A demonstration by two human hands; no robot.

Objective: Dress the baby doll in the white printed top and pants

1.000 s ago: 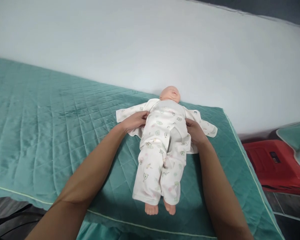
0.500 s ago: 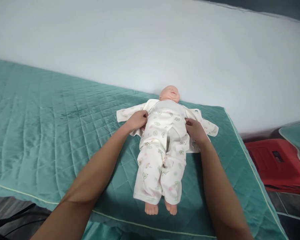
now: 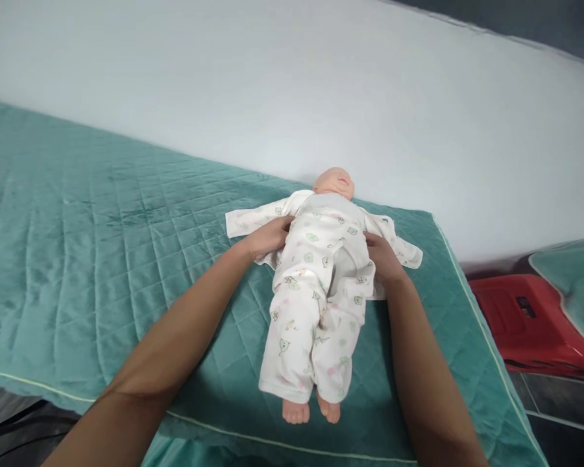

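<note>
A baby doll lies on its back, its head toward the wall and its bare feet toward me. White printed baby pants cover its legs and come high up its torso. Beneath its upper body a matching long-sleeved baby shirt is spread, sleeves out to both sides. My left hand is closed at the left edge of the pants, fingertips partly hidden by the cloth. On the opposite side my right hand grips the other edge of the pants, its fingers partly tucked out of sight.
The doll rests on a green quilted cover with a pale piped edge. A white wall stands right behind it. To the right, below the cover's edge, is a red plastic stool or seat with green cloth over part of it.
Both hands have stayed at the sides of the pants, and the pants have shifted slightly. The doll's feet have moved a little closer together. The camera view has tilted slightly.
</note>
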